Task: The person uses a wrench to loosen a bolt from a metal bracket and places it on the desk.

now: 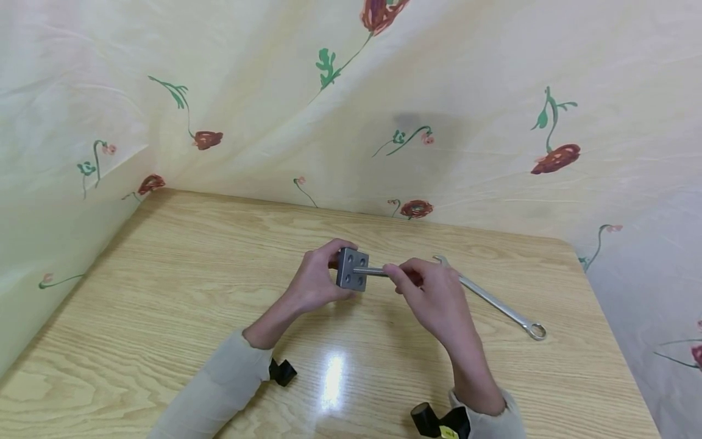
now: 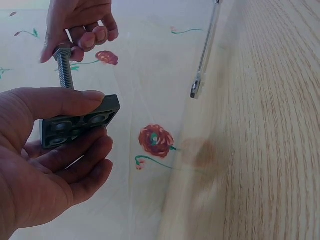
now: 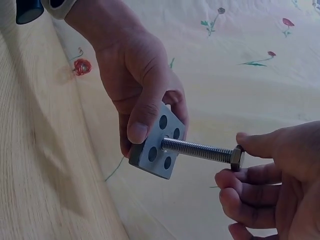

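My left hand grips a small grey square metal block by its edges, above the table. Round holes lie near the block's corners, as the right wrist view shows. From the middle of its face sticks a threaded hex bolt, its tip in the block and most of the thread exposed. At the far end, my right hand pinches the bolt's hex head between thumb and fingers. In the left wrist view the left thumb presses along one side of the block.
A combination wrench lies on the wooden table to the right, its open end beside the right hand. Floral cloth hangs behind the table and along its left side. Both wrists carry small black cameras.
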`<action>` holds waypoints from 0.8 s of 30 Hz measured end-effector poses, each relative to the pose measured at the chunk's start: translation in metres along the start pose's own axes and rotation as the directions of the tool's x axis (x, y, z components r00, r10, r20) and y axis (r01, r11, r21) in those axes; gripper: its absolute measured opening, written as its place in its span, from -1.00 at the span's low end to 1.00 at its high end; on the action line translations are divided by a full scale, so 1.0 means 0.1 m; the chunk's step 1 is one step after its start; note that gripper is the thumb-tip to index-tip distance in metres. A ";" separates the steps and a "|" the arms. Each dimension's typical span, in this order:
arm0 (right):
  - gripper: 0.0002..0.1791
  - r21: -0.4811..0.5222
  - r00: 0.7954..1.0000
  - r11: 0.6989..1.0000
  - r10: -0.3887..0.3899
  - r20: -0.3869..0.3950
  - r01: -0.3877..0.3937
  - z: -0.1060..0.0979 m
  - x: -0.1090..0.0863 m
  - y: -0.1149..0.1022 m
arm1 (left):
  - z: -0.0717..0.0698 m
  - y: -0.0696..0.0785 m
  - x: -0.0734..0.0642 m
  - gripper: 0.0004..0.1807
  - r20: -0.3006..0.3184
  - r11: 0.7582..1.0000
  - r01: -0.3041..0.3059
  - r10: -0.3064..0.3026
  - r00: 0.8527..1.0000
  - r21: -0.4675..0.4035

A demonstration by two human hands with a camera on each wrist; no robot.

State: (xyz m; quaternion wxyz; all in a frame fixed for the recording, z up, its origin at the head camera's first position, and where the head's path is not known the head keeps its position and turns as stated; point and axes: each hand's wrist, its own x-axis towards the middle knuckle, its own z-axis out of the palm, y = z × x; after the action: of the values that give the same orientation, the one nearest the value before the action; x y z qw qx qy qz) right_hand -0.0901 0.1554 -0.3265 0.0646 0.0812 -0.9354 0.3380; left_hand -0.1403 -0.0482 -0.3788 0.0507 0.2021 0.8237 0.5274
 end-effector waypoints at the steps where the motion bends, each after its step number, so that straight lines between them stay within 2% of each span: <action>1: -0.73 -0.004 1.000 1.000 -0.022 -0.012 0.022 0.00 0.00 0.00 | 0.00 0.00 0.00 -0.22 0.001 1.000 0.000 0.000 1.000 0.002; 4: -0.82 -0.022 0.993 0.994 -0.111 -0.047 0.110 -0.01 -0.01 0.02 | 0.00 0.01 0.00 -0.22 0.002 1.000 0.004 -0.004 1.000 -0.002; 8: -0.77 -0.039 0.972 0.975 -0.219 -0.086 0.217 -0.02 -0.02 0.04 | -0.01 0.02 0.00 -0.22 0.007 1.000 0.010 -0.010 1.000 -0.016; 11: -0.72 -0.033 0.961 0.966 -0.258 -0.104 0.256 -0.02 -0.02 0.04 | -0.01 0.03 0.00 -0.22 0.011 1.000 0.014 -0.013 1.000 -0.016; 14: -0.69 -0.027 0.958 0.963 -0.268 -0.104 0.267 -0.02 -0.03 0.03 | -0.01 0.02 0.00 -0.22 0.014 1.000 0.018 -0.018 1.000 -0.016; 17: -0.62 -0.032 0.963 0.966 -0.258 -0.080 0.256 -0.04 -0.03 0.04 | 0.00 0.02 0.00 -0.22 0.013 1.000 0.021 -0.020 1.000 -0.019; 19: -0.57 -0.025 0.974 0.975 -0.222 -0.052 0.221 -0.06 -0.02 0.04 | 0.00 0.01 0.00 -0.22 0.012 1.000 0.017 -0.017 1.000 -0.017; 22: -0.62 -0.010 0.993 0.993 -0.116 0.004 0.116 -0.09 -0.02 0.06 | 0.00 0.01 0.00 -0.22 0.008 1.000 0.018 -0.018 1.000 -0.015; 24: -0.68 0.006 0.999 0.999 -0.037 0.033 0.037 -0.10 -0.01 0.05 | 0.00 0.01 0.00 -0.22 0.002 1.000 0.020 -0.020 1.000 -0.015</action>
State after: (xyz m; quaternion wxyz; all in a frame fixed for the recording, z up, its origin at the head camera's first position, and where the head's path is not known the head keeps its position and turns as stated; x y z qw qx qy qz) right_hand -0.0893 0.1660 -0.3225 0.0551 0.1044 -0.9338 0.3378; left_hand -0.1403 -0.0483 -0.3778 0.0584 0.1941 0.8215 0.5330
